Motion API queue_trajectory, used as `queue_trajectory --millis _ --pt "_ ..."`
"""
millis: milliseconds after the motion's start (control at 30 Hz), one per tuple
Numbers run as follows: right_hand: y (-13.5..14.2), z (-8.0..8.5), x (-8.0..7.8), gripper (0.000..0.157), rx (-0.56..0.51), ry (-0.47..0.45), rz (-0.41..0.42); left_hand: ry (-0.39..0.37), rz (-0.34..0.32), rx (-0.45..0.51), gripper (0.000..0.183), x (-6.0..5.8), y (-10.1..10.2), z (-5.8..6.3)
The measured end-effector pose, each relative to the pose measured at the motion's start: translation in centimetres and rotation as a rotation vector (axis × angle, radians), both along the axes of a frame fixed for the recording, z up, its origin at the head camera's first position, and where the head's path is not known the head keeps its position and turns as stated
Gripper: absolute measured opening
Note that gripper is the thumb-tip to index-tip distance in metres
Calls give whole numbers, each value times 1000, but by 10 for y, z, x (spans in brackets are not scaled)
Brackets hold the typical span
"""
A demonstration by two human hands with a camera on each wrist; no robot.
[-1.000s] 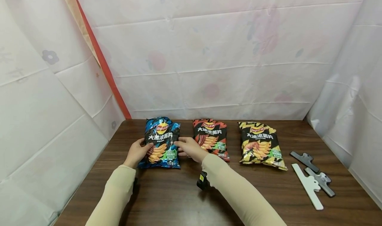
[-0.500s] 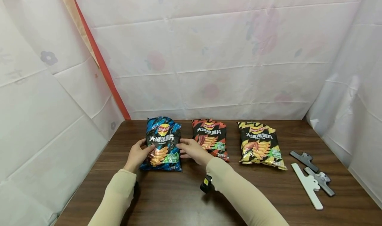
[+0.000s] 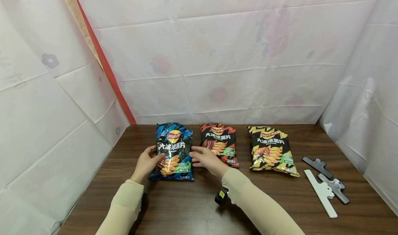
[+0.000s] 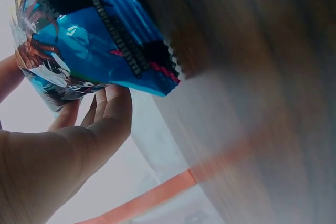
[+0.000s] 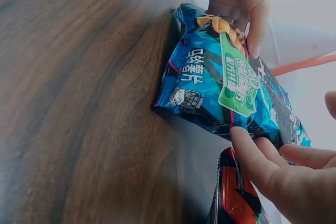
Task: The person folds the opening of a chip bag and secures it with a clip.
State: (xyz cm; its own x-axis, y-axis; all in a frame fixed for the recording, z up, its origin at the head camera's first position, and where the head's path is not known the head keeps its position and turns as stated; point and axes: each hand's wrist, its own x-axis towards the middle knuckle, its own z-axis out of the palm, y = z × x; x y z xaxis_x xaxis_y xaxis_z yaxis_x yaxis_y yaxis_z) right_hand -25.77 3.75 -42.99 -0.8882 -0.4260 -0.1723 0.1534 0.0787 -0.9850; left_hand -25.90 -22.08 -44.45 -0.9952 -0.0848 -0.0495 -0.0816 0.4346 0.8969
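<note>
In the head view a blue chip bag [image 3: 174,155] lies face up at the left of the table, printed front showing. My left hand [image 3: 147,163] grips its left side, thumb over the front; in the left wrist view the fingers [image 4: 113,109] go round the bag's edge and partly under it. My right hand [image 3: 209,160] touches the right edge with fairly straight fingers [image 5: 252,153]. Its thumb stands apart from the bag in the right wrist view. Just beyond my right hand lies a red chip bag [image 3: 219,138], partly covered by that hand.
Further right on the brown table [image 3: 183,207] lies a yellow chip bag [image 3: 271,150]. Near the right edge are a white clip [image 3: 320,193], a grey clip [image 3: 334,188] and a dark clip [image 3: 318,166]. White sheeting [image 3: 217,55] walls the table's back and sides.
The blue chip bag has shifted to the right and slightly nearer, with both hands moving along with it. The red and yellow bags and the clips have stayed in place.
</note>
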Motion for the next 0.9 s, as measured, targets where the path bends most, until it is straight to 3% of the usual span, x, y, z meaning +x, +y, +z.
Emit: queue_trajectory --millis 367,900 --pt "16 -1 10 55 2 11 -3 -3 -43 -33 66 9 11 2" --pt "28 -5 27 57 -76 -15 8 2 -62 -28 64 19 14 4"
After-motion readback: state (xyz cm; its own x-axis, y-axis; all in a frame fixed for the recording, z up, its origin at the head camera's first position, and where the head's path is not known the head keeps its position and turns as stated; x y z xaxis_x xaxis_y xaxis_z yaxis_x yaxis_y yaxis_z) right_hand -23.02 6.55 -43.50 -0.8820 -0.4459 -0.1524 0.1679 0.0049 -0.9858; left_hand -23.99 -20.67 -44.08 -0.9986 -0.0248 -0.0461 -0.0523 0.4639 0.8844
